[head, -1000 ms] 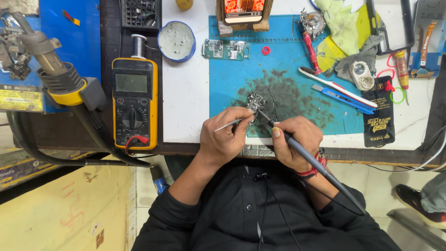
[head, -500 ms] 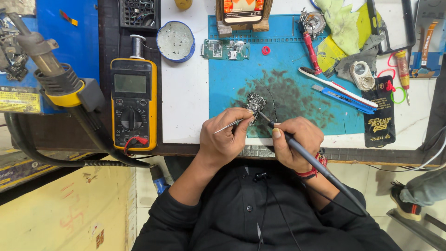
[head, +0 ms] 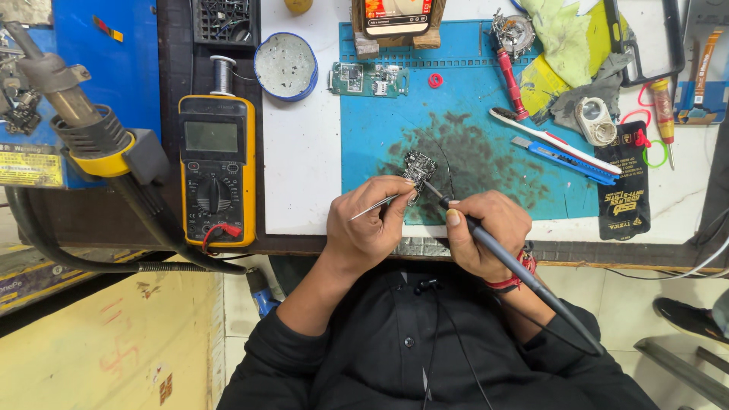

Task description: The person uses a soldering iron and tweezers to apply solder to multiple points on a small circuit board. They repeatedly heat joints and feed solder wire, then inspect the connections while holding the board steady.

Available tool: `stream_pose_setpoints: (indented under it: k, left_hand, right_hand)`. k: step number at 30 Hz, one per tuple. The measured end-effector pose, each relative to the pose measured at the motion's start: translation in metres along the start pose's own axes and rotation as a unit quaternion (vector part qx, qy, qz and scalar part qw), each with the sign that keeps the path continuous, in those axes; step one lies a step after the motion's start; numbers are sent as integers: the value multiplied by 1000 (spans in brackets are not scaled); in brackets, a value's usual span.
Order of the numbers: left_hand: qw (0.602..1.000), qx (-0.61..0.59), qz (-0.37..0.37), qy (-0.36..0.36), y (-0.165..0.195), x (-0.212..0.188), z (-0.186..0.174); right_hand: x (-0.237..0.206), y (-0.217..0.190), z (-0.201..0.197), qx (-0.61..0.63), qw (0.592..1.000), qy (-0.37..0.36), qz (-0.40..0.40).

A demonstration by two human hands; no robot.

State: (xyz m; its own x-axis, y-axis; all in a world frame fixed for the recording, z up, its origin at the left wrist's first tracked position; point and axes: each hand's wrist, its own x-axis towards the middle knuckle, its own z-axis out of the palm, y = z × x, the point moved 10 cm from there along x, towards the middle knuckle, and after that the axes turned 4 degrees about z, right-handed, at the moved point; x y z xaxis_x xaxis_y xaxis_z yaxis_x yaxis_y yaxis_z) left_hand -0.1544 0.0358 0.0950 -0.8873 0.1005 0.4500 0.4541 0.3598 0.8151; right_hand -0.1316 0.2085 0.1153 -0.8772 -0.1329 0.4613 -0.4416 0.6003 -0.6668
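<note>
Comparing against the two earlier head shots: almost nothing moves. Both hands sit at the same spot on the near edge of the blue mat [head: 471,83], and the tool tips are on the same small board as a second ago. Reads as steady fine work on one joint, not a reposition.

Head view, now:
- Left hand [head: 372,228] is closed in a pinch on thin metal tweezers [head: 377,206], whose tips reach to the small circuit board [head: 420,167].
- Right hand [head: 482,235] is wrapped pen-style around a soldering iron [head: 456,216], tip touching the board's near right side. Its cable runs back over the person's black shirt.
- The small circuit board lies on the dark stained patch of the mat, just beyond both hands, near the middle of the bench [head: 304,167].
- Left of the hands: yellow multimeter [head: 217,171], and further left a hot-air nozzle [head: 83,125].
- Far side: green circuit board [head: 368,79], round tin [head: 285,67], red-handled screwdriver [head: 510,80], blue utility knife [head: 562,156].

Hard to tell:
- The exact contact point of the iron tip, and what the tweezers grip, are too small to resolve.
- Left fingertips hide the tweezers' grip area.
- The phone-like screen at the far edge is cut off by the frame.
</note>
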Motion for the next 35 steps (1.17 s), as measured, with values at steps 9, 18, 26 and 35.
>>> stream_pose_setpoints:
  k: [9,18,26,35]
  left_hand:
    - [1000,4,6,0,0,-1,1]
    - [1000,6,29,1,5,1,1]
    - [1000,9,24,-5,3,1,1]
    - [999,-1,31,-9,4,1,2]
  right_hand:
    - [0,0,0,0,1000,-2,-4]
    - [-1,1,0,0,1000,-2,3]
    - [-1,0,0,0,1000,-5,-4]
    - [0,1,1,1,1000,-7,-4]
